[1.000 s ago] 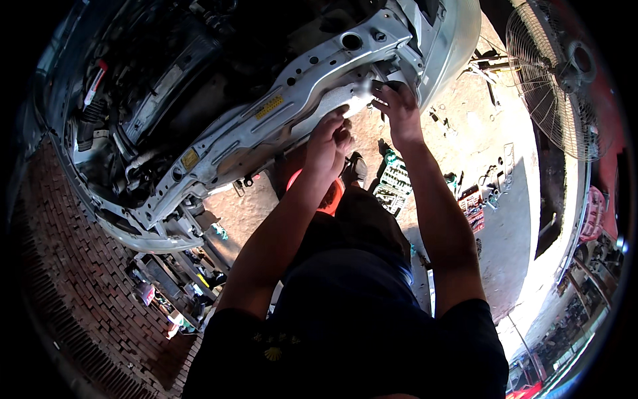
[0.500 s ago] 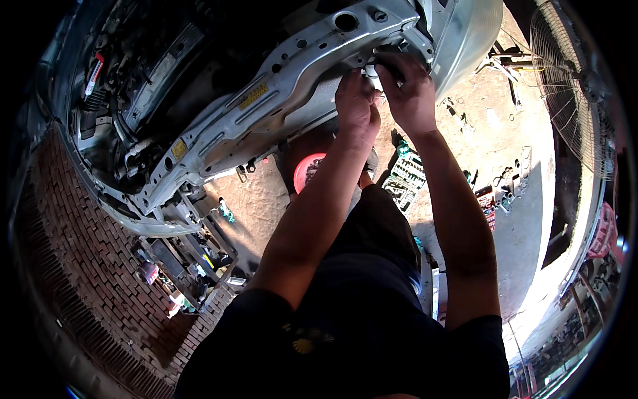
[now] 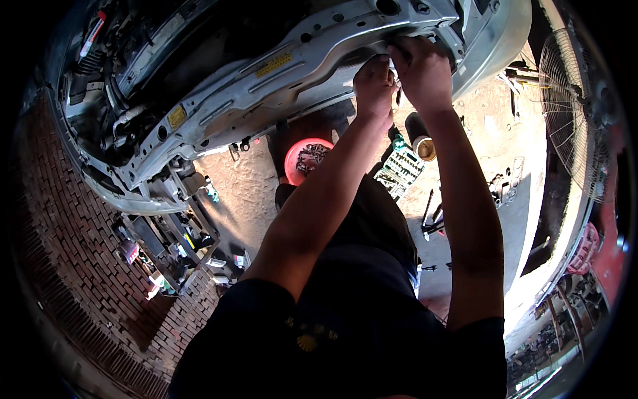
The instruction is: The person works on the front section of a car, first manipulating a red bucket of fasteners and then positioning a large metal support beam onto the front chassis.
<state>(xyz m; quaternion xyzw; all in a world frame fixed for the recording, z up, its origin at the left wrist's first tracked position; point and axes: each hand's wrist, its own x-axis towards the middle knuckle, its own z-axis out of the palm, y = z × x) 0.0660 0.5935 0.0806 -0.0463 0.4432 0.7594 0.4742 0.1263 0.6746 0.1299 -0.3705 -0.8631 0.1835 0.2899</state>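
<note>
Both arms stretch forward to the silvery front crossmember (image 3: 229,86) of a car body with its engine bay exposed. My left hand (image 3: 375,88) is closed just below the beam's underside, fingertips pinched together and pointing up. Close on its right, my right hand (image 3: 425,74) is curled with bent fingers, its tips tucked against the metal under the beam's right part. The hands nearly touch at the fingertips. Whatever lies between their fingers is hidden by the fingers and the shadow there.
Below the arms, a red basin (image 3: 290,163) holds small metal parts. An opened socket set (image 3: 401,166) lies beside a round tub (image 3: 424,148). Loose tools lie on the floor. At the right stands a wire-caged fan (image 3: 557,80); brick paving (image 3: 73,246) and a cluttered shelf (image 3: 193,249) are left.
The view has shifted, showing more of the basin and the tub. Both hands stay at the beam; the white piece seen between them earlier no longer shows.
</note>
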